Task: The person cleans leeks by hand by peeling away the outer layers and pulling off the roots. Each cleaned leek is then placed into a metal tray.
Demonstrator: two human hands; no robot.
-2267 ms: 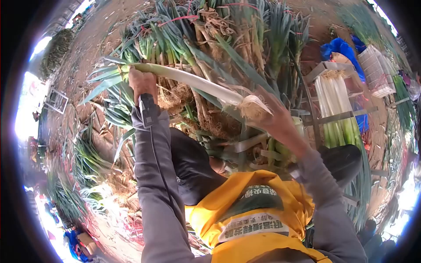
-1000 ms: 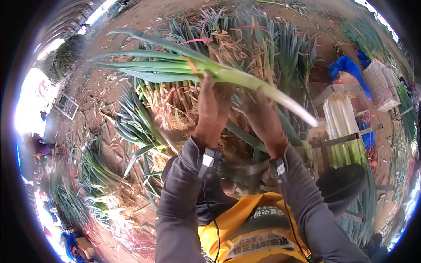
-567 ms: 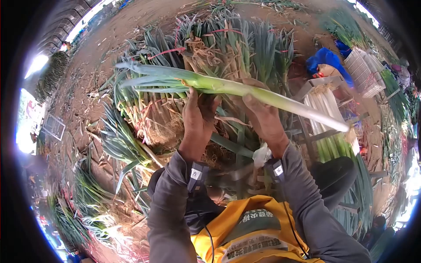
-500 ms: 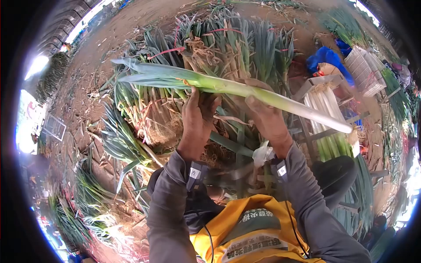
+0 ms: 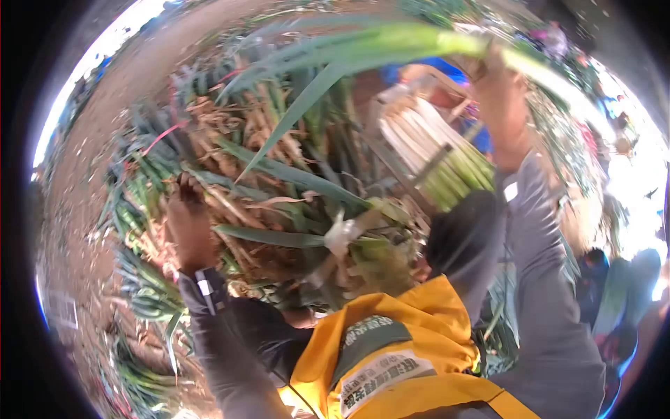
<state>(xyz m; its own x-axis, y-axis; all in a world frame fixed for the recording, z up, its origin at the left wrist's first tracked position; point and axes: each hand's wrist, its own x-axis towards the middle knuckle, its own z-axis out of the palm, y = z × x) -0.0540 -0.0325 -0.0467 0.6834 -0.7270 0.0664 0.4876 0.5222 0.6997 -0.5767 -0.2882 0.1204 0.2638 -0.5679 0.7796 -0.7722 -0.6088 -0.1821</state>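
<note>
A long leek [image 5: 433, 43], blurred by motion, stretches across the top of the head view. Its green leaves trail left and its white stem points down to the right. My right hand [image 5: 501, 105] is raised at the upper right, closed around the stalk. At the left, my left hand [image 5: 187, 227] is at the heap of untrimmed leeks [image 5: 244, 126], beside their dry roots and leaves. Its fingers look bent, but shadow and the heap hide whether they grip anything. Cleaned leeks [image 5: 436, 143] lie side by side in a frame [image 5: 391, 150] below my right hand.
More leek bundles [image 5: 143, 373] lie on the soil at the lower left. A translucent plastic piece [image 5: 340, 236] is at the heap's near side, before my knees. Blue material [image 5: 447, 68] lies behind the frame. Dark-clothed legs [image 5: 628, 279] appear at the right.
My left hand has left the leek and moved left to the heap. My right hand has carried the leek up and right. The camera view has swung right.
</note>
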